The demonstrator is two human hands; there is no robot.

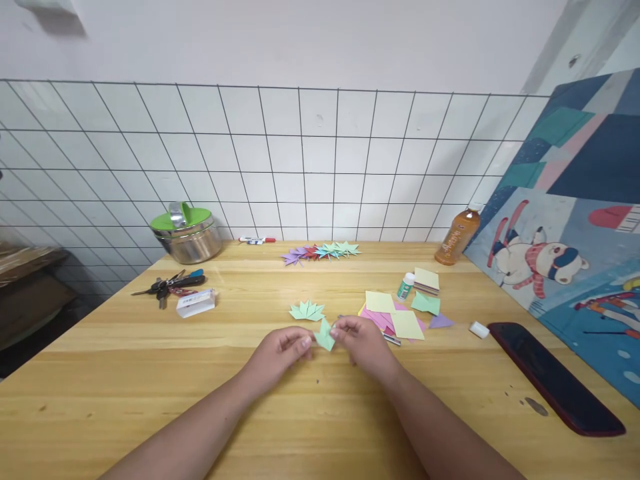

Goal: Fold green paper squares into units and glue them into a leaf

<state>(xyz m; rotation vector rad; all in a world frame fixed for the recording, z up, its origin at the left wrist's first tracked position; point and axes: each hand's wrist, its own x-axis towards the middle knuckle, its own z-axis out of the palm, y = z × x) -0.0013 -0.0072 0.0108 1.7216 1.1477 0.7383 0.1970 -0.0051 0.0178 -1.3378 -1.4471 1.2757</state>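
A small folded piece of pale green paper [325, 335] is held up between my two hands, just above the table. My left hand [281, 352] pinches its left corner between thumb and fingers. On the other side, my right hand [361, 341] grips the right edge with its fingertips. Just behind the hands lies a fan-shaped green paper fold [307, 311] with several points. To the right of my right hand, yellow and pink paper sheets [380, 303] overlap in a loose pile, partly covering a thin metallic item [392, 339].
Folded paper stars [320, 251] and a marker [257, 240] lie near the wall. At left are a steel pot [186, 233], keys [173, 287] and a small box [196, 303]. At right are a glue stick [405, 287], a bottle [459, 235], an eraser [479, 329] and a dark tablet-like slab [555, 377].
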